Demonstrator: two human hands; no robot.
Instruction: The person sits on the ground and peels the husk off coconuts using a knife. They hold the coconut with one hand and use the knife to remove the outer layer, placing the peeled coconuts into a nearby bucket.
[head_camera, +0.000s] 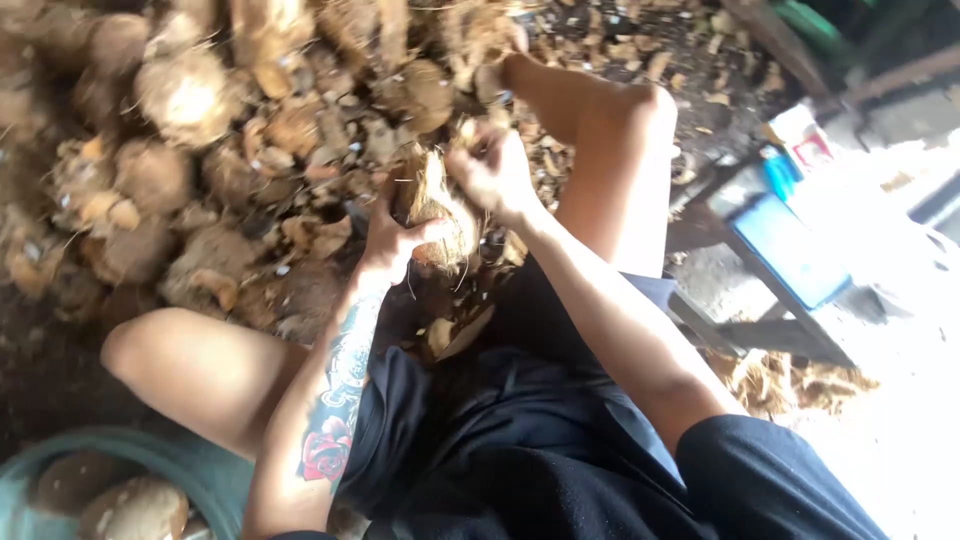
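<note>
Dark shorts (520, 440), left hand (392, 232) gripping upright coconut (440, 215), right hand (495, 170) pinching husk at top

Brown fibrous coconut (440, 215), teal basin (190, 460), dark-blue shorts (540, 440)

A rough coconut-husking work area, open to daylight. A big heap of coconut husks (190, 150) fills the upper left of the frame, and torn fibre and husk scraps (640, 60) litter the dirt floor at the top. A green tub (200, 465) holding coconuts sits lower left; a rough wooden stand (760, 330) is at right.
</note>
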